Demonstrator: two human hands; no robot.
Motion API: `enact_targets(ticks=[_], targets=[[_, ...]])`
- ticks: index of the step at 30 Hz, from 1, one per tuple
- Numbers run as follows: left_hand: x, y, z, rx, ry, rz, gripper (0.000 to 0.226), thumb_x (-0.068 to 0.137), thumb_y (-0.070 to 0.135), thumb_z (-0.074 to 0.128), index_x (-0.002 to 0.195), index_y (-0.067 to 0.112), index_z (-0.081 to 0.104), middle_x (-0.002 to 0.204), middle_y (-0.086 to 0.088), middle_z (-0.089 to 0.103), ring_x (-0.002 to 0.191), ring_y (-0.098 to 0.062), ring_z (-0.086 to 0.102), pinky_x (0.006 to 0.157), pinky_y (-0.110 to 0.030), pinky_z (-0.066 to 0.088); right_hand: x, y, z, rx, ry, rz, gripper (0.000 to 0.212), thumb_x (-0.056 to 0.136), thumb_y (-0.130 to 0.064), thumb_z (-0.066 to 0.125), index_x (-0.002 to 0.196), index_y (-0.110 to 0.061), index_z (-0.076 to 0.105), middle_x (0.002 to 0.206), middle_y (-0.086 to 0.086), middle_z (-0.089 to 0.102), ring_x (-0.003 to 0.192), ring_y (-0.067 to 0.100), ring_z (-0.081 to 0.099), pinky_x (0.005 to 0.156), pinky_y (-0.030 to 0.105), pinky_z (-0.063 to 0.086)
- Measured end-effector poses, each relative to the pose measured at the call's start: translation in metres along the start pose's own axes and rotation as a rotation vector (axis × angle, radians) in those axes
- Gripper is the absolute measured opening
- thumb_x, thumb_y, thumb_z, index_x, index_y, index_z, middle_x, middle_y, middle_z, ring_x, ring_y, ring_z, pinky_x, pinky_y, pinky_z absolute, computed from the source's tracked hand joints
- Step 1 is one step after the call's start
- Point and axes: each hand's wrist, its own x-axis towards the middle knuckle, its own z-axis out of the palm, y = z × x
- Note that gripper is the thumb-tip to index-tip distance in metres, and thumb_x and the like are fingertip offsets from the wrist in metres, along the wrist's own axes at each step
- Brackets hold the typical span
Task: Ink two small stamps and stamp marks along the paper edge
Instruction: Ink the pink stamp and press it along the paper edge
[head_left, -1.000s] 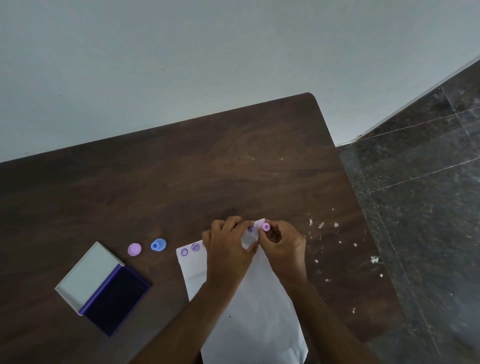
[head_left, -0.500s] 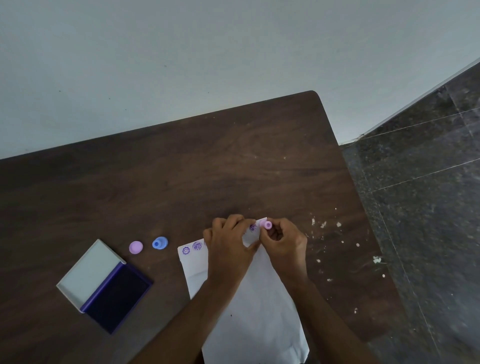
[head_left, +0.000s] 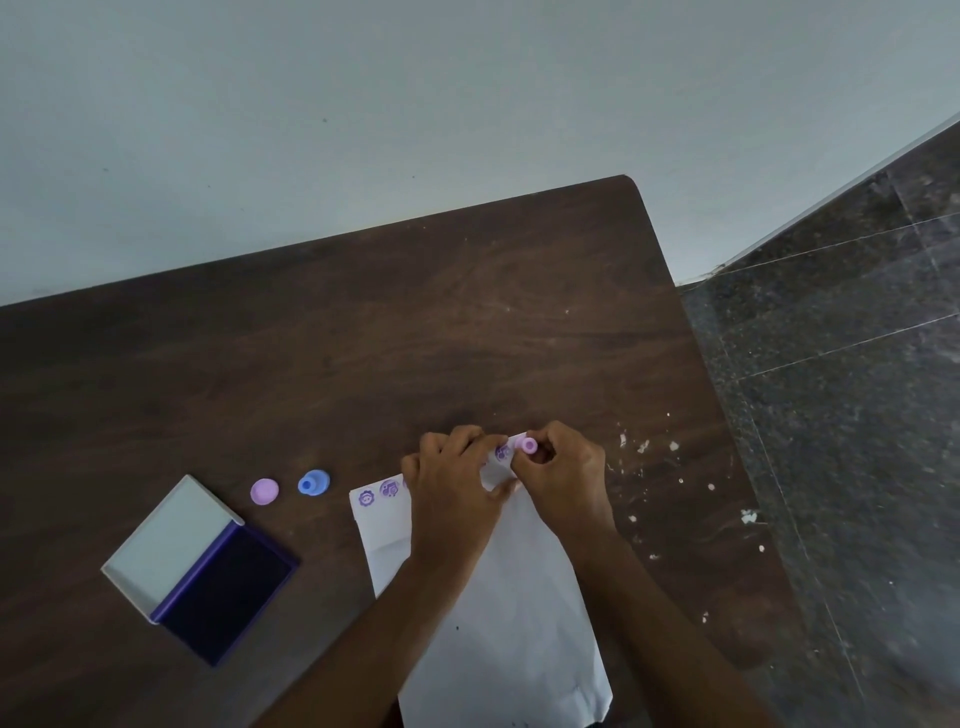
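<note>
Dark wood desk (head_left: 363, 338) against a pale wall. My right hand (head_left: 563, 475) is pinched on the pink stamp (head_left: 529, 445), pressing it at the far-right corner of the paper (head_left: 514, 623). My left hand (head_left: 452, 488) is flat, fingers together, pinning the sheet just beside it. Purple marks (head_left: 378, 493) already run along the top edge; one more shows between my hands. Blue stamp (head_left: 314, 482) and a pink cap (head_left: 264, 491) sit left of the paper, open ink pad (head_left: 228, 592) further left. Risks: stamp is right at the corner, so it may print half off the paper. If the sheet slides under my left hand, the mark smears.
</note>
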Motion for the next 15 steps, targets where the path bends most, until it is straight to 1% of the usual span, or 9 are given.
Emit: enact_targets(ticks=[3,5,6,10,15], targets=[[0.0010,-0.0004,0.0003,0.000,0.001,-0.004,0.050,0.059,0.053,0.081,0.099,0.026,0.070,0.104,0.002,0.071,0.085,-0.019,0.060,0.075,-0.033,0.043,0.0023,0.0003,-0.0010,0.011,-0.014,0.010,0.017,0.079,-0.025,0.075,0.081,-0.010,0.067,0.079,0.004,0.072,0.057,0.002,0.054,0.056,0.001,0.038],[0.0011,-0.0007,0.0004,-0.014,0.011,0.003,0.050,0.058,0.053,0.081,0.098,0.026,0.069,0.103,0.002,0.071,0.085,-0.019,0.060,0.074,-0.034,0.044,0.0013,0.0002,-0.0009,0.012,0.001,-0.010,0.016,0.079,-0.024,0.076,0.080,-0.010,0.067,0.078,0.005,0.072,0.056,0.001,0.054,0.052,0.000,0.038],[0.0010,-0.0012,0.0007,-0.018,0.017,0.006,0.049,0.058,0.053,0.081,0.098,0.026,0.069,0.102,0.002,0.071,0.084,-0.019,0.060,0.074,-0.034,0.044,0.0009,0.0002,-0.0006,0.016,0.009,-0.017,0.016,0.079,-0.023,0.076,0.079,-0.010,0.067,0.078,0.005,0.072,0.056,0.001,0.053,0.051,-0.001,0.040],[0.0008,-0.0014,0.0011,-0.014,0.009,0.000,0.049,0.059,0.053,0.081,0.100,0.029,0.068,0.104,0.004,0.070,0.087,-0.017,0.059,0.076,-0.033,0.041,-0.0007,0.0007,-0.0010,0.046,0.040,-0.069,0.015,0.076,-0.016,0.078,0.077,-0.006,0.068,0.074,0.008,0.072,0.054,0.002,0.054,0.060,-0.004,0.041],[-0.0004,0.0003,-0.0001,-0.019,0.015,0.000,0.050,0.059,0.053,0.081,0.100,0.028,0.068,0.104,0.004,0.070,0.085,-0.018,0.058,0.075,-0.032,0.040,-0.0009,0.0020,-0.0017,0.058,0.051,-0.104,0.015,0.075,-0.015,0.079,0.077,-0.005,0.068,0.073,0.009,0.072,0.055,0.001,0.054,0.060,-0.002,0.043]])
